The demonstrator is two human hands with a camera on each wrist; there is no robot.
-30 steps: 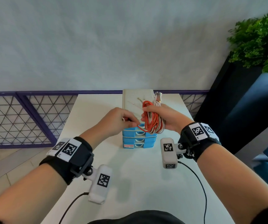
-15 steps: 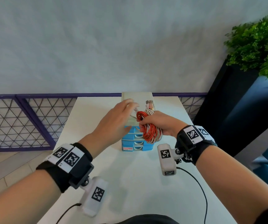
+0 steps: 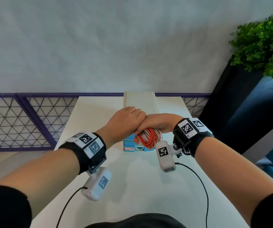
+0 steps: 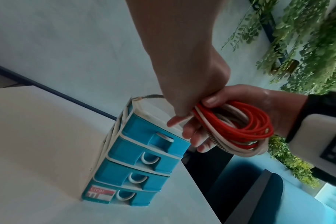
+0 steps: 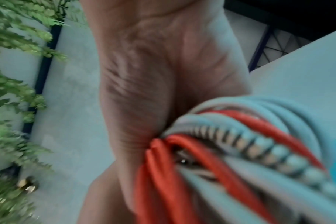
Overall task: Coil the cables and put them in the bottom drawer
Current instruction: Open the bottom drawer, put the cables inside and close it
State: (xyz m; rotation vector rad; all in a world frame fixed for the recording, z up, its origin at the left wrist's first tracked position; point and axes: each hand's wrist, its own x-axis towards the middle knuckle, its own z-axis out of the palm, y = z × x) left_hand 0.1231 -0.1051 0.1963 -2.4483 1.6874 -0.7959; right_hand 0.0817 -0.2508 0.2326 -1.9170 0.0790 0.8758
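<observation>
A bundle of coiled cables (image 3: 149,137), red, white and one braided, hangs in my right hand (image 3: 158,122), whose fingers and thumb wrap round it (image 4: 249,121) (image 5: 220,151). It hangs just in front of the top of a small white drawer unit (image 3: 139,101) with blue drawers (image 4: 136,151). My left hand (image 3: 127,117) lies curled against the right hand over the unit's top. A braided loose end (image 4: 152,96) runs out from under it to a plug on the unit. All drawers are closed, including the bottom drawer (image 4: 125,197) with a red label.
The unit stands at the far middle of a white table (image 3: 132,186). A green plant (image 3: 264,46) in a dark planter (image 3: 227,116) stands to the right. A purple lattice railing (image 3: 25,120) runs behind on the left. Thin black wrist-camera leads trail over the near table.
My right hand turned palm down and lowered the coil in front of the unit. My left hand moved from an open reach over the unit to curl against the right hand.
</observation>
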